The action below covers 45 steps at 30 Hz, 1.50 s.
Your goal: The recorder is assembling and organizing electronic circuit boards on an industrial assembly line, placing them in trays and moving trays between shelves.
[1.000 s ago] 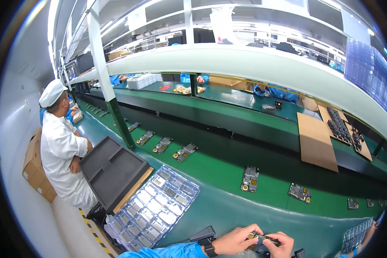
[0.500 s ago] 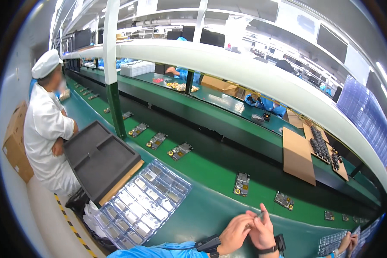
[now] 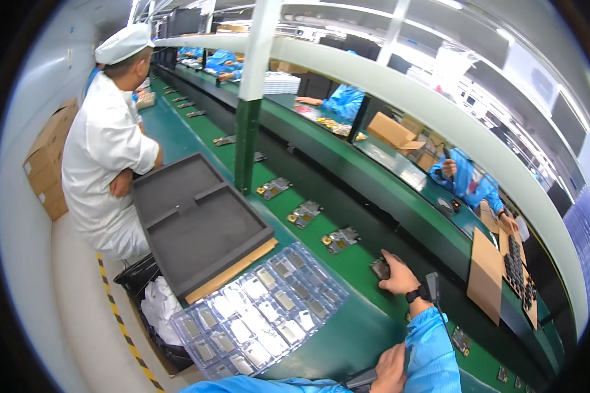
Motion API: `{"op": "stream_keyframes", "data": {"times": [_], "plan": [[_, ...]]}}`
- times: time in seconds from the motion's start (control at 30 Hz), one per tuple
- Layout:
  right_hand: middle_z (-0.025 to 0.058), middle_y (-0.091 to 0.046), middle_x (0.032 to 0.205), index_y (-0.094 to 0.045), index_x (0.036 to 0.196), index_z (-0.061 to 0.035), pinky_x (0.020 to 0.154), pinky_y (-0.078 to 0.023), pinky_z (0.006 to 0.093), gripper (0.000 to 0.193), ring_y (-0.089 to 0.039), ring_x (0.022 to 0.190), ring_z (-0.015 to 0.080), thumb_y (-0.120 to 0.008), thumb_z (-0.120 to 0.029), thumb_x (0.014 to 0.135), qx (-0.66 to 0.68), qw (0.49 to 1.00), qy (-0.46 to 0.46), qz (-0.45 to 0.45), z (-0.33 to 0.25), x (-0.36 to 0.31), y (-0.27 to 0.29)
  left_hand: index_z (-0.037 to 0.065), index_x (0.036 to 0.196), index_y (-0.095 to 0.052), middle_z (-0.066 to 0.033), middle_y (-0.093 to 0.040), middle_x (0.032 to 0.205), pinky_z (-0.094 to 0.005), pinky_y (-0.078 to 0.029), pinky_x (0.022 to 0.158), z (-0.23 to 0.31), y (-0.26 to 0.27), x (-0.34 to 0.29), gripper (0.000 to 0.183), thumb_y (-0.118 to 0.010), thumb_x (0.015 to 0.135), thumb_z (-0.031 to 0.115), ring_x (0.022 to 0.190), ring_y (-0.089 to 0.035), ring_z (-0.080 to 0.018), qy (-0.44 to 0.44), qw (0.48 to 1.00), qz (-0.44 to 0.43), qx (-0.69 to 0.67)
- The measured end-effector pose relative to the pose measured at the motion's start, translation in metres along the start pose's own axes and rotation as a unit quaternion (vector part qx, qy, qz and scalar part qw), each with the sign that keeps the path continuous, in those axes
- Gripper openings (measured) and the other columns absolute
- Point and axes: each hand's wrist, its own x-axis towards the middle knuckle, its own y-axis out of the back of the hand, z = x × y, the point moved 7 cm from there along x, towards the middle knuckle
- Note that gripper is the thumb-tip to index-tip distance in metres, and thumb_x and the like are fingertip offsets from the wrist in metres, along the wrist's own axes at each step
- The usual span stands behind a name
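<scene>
My right hand [image 3: 400,276] reaches over the green belt [image 3: 373,243], its fingers and thumb closed on a dark circuit board [image 3: 377,267], partly covered by the hand. Close to my body, my left hand [image 3: 389,369] is beside the right sleeve with its fingers bent together; their tips are hidden, and whatever they hold cannot be made out. Left of it lies a clear plastic tray [image 3: 340,293] with several flat, silvery-grey rectangular parts in its pockets. More circuit boards with round yellow pieces, such as one board [image 3: 340,240], lie along the belt.
A black foam tray [image 3: 196,229] rests tilted behind the plastic tray. A green-and-white post [image 3: 247,131] rises at the belt's near edge. A person in white [image 3: 105,157] stands at left, near a black-bagged bin [image 3: 137,278]. Cardboard [image 3: 485,275] leans across the line.
My view has swung left. The hands, together before, are now apart: my right hand has reached forward onto a circuit board, while my left stays near my body.
</scene>
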Motion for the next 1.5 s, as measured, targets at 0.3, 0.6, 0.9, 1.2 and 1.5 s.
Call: {"op": "stream_keyframes", "data": {"times": [0.3,0.6,0.9,1.2,1.5], "plan": [[0.0134,-0.069,0.118,-0.069,0.124,-0.0070,0.099,-0.051,0.0447,0.037,-0.062,0.117,0.0356,-0.069,-0.014,0.088,0.017,0.951,0.264,-0.161,-0.198,-0.009,-0.060,-0.007,0.133,-0.053,-0.0326,-0.052,0.133,-0.0565,-0.038,0.109,0.006,0.020,0.004,0.059,-0.063,0.077,0.007,0.126,-0.046,-0.0519,0.002,0.999,0.041,-0.026],[0.0111,-0.063,0.117,-0.059,0.135,-0.0174,0.092,-0.052,0.0458,0.054,-0.061,0.114,0.0360,-0.078,-0.014,0.085,-0.014,0.953,0.249,-0.170,-0.197,0.001,-0.087,-0.005,0.127,-0.057,-0.0312,-0.054,0.129,-0.0560,-0.039,0.106,0.006,0.013,0.010,0.052,-0.063,0.076,0.007,0.124,-0.047,-0.0507,-0.028,0.999,-0.031,-0.009],[0.0124,-0.061,0.124,-0.062,0.127,-0.0086,0.095,-0.052,0.0471,0.045,-0.058,0.119,0.0367,-0.068,-0.004,0.082,0.012,0.954,0.279,-0.108,-0.194,-0.009,-0.104,-0.003,0.120,-0.061,-0.0298,-0.056,0.126,-0.0556,-0.040,0.104,0.004,0.003,0.005,0.046,-0.064,0.076,0.008,0.123,-0.049,-0.0496,-0.055,0.995,-0.081,0.025],[0.0160,-0.064,0.122,-0.059,0.132,-0.0097,0.099,-0.051,0.0472,0.046,-0.061,0.116,0.0381,-0.070,-0.012,0.088,0.041,0.967,0.241,-0.067,-0.176,-0.019,-0.099,-0.002,0.113,-0.064,-0.0285,-0.058,0.122,-0.0552,-0.041,0.102,0.009,0.003,0.005,0.039,-0.064,0.075,0.008,0.121,-0.050,-0.0484,-0.071,0.988,-0.131,0.041],[0.0101,-0.072,0.099,-0.064,0.109,-0.0073,0.083,-0.055,0.0385,0.025,-0.071,0.094,0.0297,-0.075,-0.019,0.090,0.231,0.945,0.232,-0.022,-0.155,-0.035,-0.055,0.000,0.107,-0.068,-0.0271,-0.060,0.118,-0.0547,-0.042,0.100,0.011,0.002,0.011,0.034,-0.065,0.075,0.009,0.119,-0.051,-0.0473,-0.095,0.979,-0.164,0.080]]}}
